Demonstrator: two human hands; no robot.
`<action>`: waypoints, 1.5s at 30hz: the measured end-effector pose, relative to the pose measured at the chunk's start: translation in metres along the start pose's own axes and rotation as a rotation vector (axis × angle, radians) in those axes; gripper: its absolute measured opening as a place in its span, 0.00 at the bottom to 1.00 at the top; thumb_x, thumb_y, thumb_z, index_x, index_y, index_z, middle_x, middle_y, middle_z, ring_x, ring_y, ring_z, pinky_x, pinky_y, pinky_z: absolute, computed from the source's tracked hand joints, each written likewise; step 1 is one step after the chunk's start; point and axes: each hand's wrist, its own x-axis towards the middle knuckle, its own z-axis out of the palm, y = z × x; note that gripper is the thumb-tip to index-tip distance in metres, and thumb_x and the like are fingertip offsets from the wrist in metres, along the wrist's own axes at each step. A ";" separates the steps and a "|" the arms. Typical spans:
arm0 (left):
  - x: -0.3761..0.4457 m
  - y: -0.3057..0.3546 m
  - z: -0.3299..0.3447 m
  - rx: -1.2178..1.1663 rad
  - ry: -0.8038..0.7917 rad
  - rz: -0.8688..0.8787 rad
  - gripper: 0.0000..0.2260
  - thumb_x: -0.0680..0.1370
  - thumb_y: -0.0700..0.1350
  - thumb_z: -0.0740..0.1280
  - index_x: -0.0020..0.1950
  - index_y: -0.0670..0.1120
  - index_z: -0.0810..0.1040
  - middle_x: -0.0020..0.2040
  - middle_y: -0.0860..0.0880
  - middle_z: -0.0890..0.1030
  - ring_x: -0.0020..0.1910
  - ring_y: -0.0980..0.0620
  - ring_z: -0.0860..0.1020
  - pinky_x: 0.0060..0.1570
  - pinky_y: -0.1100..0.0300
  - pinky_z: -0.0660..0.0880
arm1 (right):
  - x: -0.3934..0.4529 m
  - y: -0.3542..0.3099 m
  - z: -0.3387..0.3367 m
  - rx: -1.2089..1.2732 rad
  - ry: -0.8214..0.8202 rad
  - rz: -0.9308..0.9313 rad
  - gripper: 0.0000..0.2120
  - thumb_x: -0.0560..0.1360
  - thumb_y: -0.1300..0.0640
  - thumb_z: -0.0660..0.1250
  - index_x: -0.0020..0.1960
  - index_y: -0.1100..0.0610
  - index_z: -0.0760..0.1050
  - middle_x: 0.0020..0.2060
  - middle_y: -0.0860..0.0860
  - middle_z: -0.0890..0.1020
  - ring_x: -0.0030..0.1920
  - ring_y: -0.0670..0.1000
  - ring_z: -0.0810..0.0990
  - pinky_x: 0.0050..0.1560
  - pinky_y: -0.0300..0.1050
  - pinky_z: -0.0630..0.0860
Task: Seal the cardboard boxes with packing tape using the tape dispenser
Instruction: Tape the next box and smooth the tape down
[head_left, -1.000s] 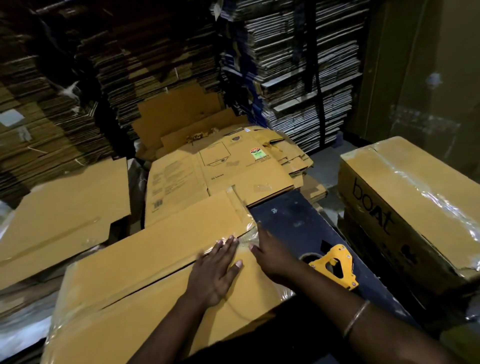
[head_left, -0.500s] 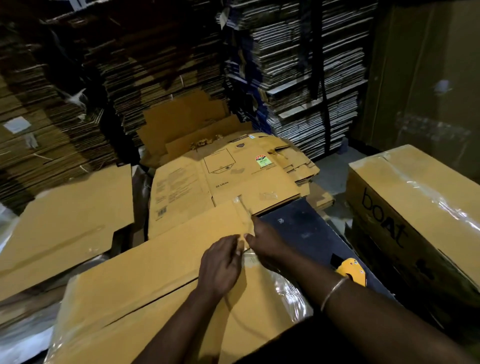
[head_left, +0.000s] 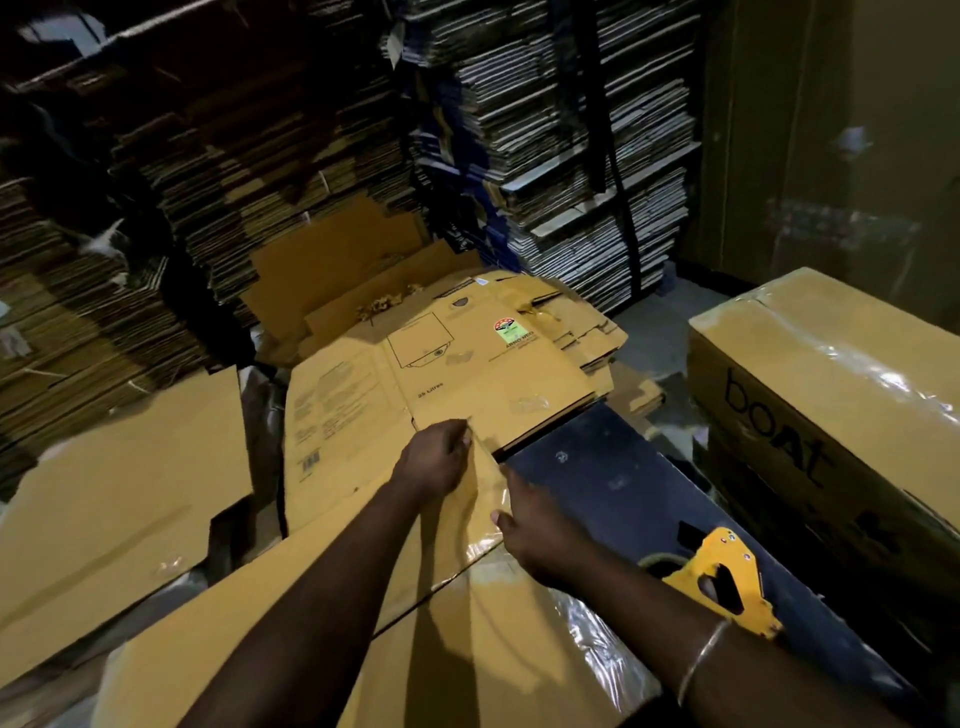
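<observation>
Two hands work at the far corner of the flat cardboard box (head_left: 322, 613) in front of the person. The left hand (head_left: 434, 460) has its fingers (head_left: 457, 434) curled narrow at the corner's tip, pinching what looks like the end of the clear tape; the strip itself is too thin and glossy to make out for sure. The right hand (head_left: 540, 530) lies on the box's right edge, thumb (head_left: 500, 518) tucked in and fingers bent over the rim, gripping it. A thin metal bangle (head_left: 701, 660) circles that wrist.

The box is tan corrugated board, matte and smooth, with a dark seam running diagonally between its two flaps. Clear tape (head_left: 587, 629) shines in wrinkled patches along its near right side.

Just beside the right forearm, the yellow tape dispenser (head_left: 719, 582) lies untouched on a dark, dusty worktop (head_left: 613, 478); its frame is angular metal with a cut-out handle.

Beyond the hands lies a pile of flattened printed cartons (head_left: 467, 374), the top one bearing a line drawing and a green and red sticker (head_left: 508, 331). To the right stands a sealed carton printed "boat" (head_left: 831, 395), with glossy tape across its top. Loose flat sheets (head_left: 114, 493) lie left, and tall stacks of flattened cardboard (head_left: 545, 130) fill the background, their edges layered.
</observation>
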 end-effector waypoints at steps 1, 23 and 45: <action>0.005 -0.002 0.000 -0.002 0.000 -0.003 0.17 0.84 0.49 0.60 0.72 0.47 0.73 0.67 0.47 0.78 0.64 0.47 0.75 0.60 0.58 0.69 | 0.001 0.000 0.000 -0.011 -0.003 -0.002 0.29 0.82 0.47 0.60 0.78 0.46 0.52 0.68 0.52 0.74 0.64 0.55 0.75 0.61 0.55 0.75; 0.053 -0.017 0.016 -0.167 -0.188 -0.113 0.14 0.84 0.48 0.58 0.63 0.45 0.79 0.63 0.45 0.79 0.62 0.45 0.74 0.55 0.60 0.65 | 0.005 0.006 0.000 0.036 -0.080 -0.041 0.31 0.83 0.47 0.57 0.81 0.46 0.45 0.79 0.48 0.59 0.74 0.55 0.66 0.68 0.55 0.69; 0.050 -0.004 0.040 0.147 -0.025 -0.266 0.20 0.78 0.62 0.56 0.64 0.57 0.77 0.61 0.48 0.78 0.59 0.42 0.75 0.61 0.38 0.58 | -0.146 0.036 -0.020 -0.536 -0.130 -0.183 0.34 0.81 0.32 0.40 0.81 0.48 0.52 0.80 0.41 0.44 0.80 0.51 0.42 0.59 0.54 0.77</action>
